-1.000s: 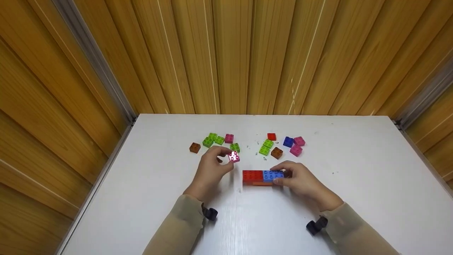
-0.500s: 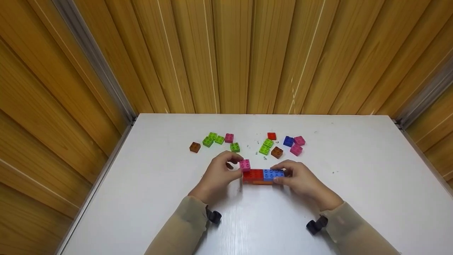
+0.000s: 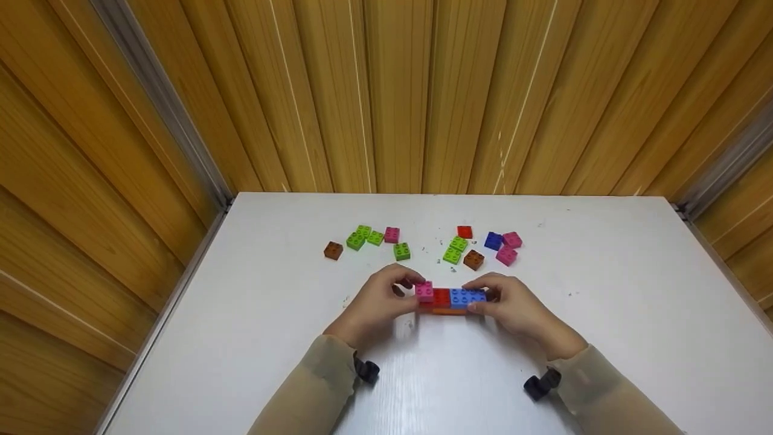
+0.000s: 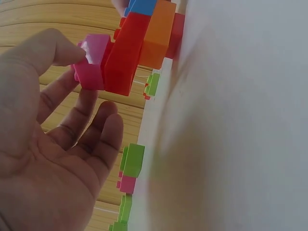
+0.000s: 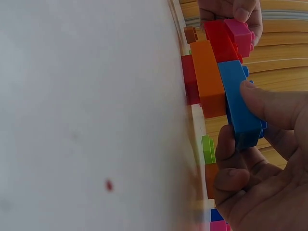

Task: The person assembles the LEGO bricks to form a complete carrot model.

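Note:
My left hand pinches a small pink brick between thumb and fingers. That brick sits on the left end of a red brick, its studs facing up. Beside the red one is a blue brick, which my right hand grips at the right end by thumb and fingers. Both the red and blue bricks rest across an orange brick. Under the orange brick, a darker red brick stands on the white table.
Behind the left hand lie a brown brick, several green bricks and a pink one. Farther right are a flat red brick, another brown brick, a dark blue brick and two pink bricks. Wood-look panels enclose the table.
My left hand has carried the pink brick right and toward me, from beside the stack onto the red brick's left end. The right hand has kept its grip on the blue brick.

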The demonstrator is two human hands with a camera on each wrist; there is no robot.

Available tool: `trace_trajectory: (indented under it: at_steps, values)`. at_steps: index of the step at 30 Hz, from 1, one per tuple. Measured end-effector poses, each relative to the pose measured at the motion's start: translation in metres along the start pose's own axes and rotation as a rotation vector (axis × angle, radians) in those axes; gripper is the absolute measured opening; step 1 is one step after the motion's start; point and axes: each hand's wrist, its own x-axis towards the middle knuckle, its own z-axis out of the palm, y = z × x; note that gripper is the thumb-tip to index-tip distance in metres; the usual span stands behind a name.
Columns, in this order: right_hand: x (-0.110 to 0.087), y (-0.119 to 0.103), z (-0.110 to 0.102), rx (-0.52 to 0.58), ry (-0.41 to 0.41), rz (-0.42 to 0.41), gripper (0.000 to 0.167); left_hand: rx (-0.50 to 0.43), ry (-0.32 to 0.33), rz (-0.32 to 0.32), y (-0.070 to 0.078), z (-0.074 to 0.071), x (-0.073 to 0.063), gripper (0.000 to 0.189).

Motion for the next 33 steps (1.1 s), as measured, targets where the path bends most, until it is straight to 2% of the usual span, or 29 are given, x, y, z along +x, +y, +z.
trace_trajectory:
  at_steps: [3, 7, 13, 17, 20, 26, 33]
  values:
    - [0.000, 0.001, 0.000, -0.001, -0.001, 0.009, 0.034, -0.022, -0.011, -0.025, 0.001, 0.001, 0.000, 0.023]
    - [0.000, 0.000, 0.000, -0.002, -0.007, 0.017, 0.034, -0.099, -0.012, -0.072, 0.001, 0.006, 0.000, 0.020]
    - [-0.001, -0.002, -0.001, 0.004, -0.011, 0.039, 0.035, -0.266, -0.018, -0.131, 0.002, 0.012, 0.000, 0.021]
    - [-0.002, -0.002, 0.001, 0.029, -0.004, 0.019, 0.036, -0.361, -0.027, -0.163, 0.002, 0.014, 0.000, 0.024]
    - [-0.002, -0.002, 0.001, 0.042, 0.000, 0.002, 0.036, -0.361, -0.027, -0.145, 0.002, 0.015, 0.001, 0.024]
    - [-0.001, 0.000, 0.001, 0.027, 0.004, 0.008, 0.035, -0.288, -0.015, -0.097, 0.001, 0.015, 0.001, 0.020]
    - [0.000, 0.002, 0.001, 0.018, 0.004, 0.018, 0.035, -0.275, -0.003, -0.090, -0.001, 0.016, 0.001, 0.018]
